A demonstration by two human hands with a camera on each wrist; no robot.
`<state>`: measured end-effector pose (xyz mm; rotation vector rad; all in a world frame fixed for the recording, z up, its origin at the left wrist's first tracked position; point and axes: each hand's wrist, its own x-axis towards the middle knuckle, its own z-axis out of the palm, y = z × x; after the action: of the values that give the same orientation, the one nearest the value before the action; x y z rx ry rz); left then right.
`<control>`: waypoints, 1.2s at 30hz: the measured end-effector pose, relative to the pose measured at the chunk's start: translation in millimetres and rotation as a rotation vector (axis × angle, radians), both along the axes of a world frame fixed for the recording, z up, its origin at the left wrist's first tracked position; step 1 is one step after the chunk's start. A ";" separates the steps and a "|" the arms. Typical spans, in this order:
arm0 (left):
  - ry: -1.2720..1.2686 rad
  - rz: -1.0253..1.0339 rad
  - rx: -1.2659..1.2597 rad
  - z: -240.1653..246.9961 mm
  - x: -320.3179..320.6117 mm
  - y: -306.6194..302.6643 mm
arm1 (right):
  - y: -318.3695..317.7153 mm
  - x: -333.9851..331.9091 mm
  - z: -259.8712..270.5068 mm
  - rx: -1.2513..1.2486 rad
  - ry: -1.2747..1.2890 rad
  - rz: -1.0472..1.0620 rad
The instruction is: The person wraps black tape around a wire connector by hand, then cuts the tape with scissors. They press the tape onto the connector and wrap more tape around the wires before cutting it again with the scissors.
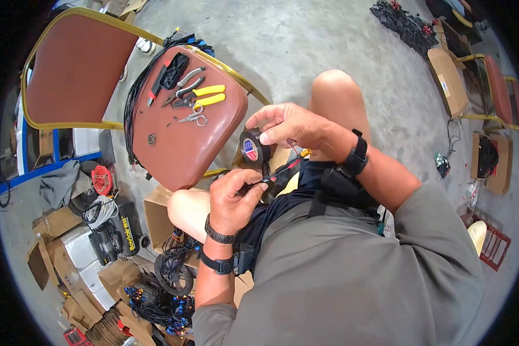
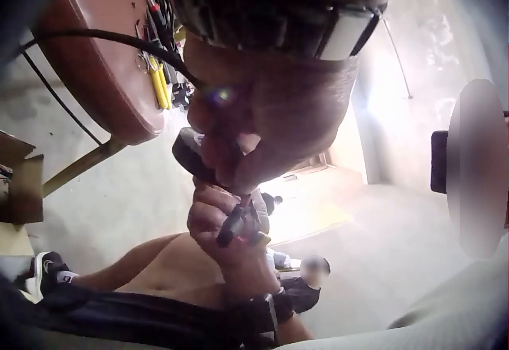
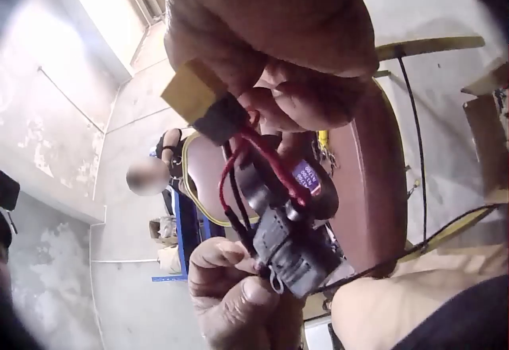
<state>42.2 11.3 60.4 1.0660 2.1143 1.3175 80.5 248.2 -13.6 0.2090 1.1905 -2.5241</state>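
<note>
In the head view the right hand [image 1: 297,127] holds a roll of black tape [image 1: 250,150] between thumb and curled fingers. Lower and to its left, the left hand [image 1: 233,193] pinches a dark wired piece [image 1: 274,177]. The right wrist view shows that black piece [image 3: 296,253] close up, with the left hand's fingertips [image 3: 256,290] against its end. Red and black wires run from it to a yellow connector [image 3: 195,91], which lies below the right hand [image 3: 278,32]. Behind the wires is the tape roll's printed label [image 3: 306,176].
A brown chair seat [image 1: 184,138] beside the left knee bears yellow-handled pliers [image 1: 210,100], scissors [image 1: 196,117], other hand tools and a small black ring [image 1: 151,138]. Cardboard boxes [image 1: 118,277] and bundles of cable lie at the lower left.
</note>
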 end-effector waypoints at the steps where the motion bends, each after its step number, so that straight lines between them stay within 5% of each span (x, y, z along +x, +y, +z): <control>1: -0.012 0.001 -0.014 0.0 -0.2 0.0 | 1.5 -1.0 2.8 0.014 0.011 0.005; 19: -0.279 0.317 -0.009 -22.5 -12.4 7.7 | -0.5 25.0 85.8 0.662 0.363 -0.003; 36: -0.571 0.350 0.174 -10.8 -26.9 13.1 | -37.2 56.1 32.3 0.587 0.242 -0.091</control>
<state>15.3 24.4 49.5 0.3084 1.8112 1.7413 136.6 211.0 18.6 0.0975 2.0421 -2.2483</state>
